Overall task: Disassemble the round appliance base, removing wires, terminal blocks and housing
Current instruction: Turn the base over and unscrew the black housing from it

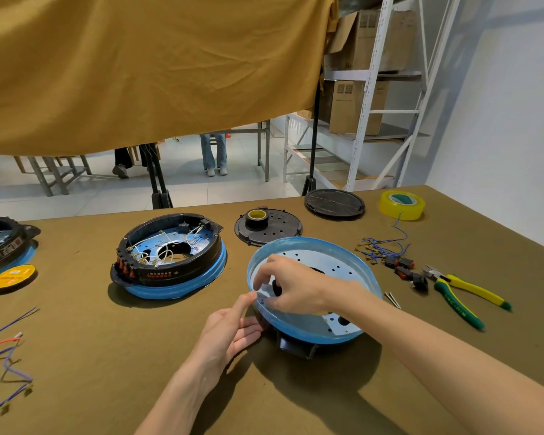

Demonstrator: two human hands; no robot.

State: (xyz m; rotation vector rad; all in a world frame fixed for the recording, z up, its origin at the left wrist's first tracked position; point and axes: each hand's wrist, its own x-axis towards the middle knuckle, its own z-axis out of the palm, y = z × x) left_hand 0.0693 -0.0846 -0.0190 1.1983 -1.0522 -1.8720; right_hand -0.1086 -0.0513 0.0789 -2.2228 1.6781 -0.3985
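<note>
The round appliance base sits tilted on the table, a blue rim around a pale perforated metal plate, with a black housing part showing underneath. My left hand pinches its near-left rim, thumb on top and fingers below. My right hand reaches inside the base with curled fingers and pinches at the inner wall by that same rim. A small dark part shows under its fingers; I cannot tell what it is.
A second base with black housing and white wires lies to the left. Behind are a black cover with a tape roll, a round grille and yellow tape. Right: blue wires, switches, screws, pliers. Left: loose wires.
</note>
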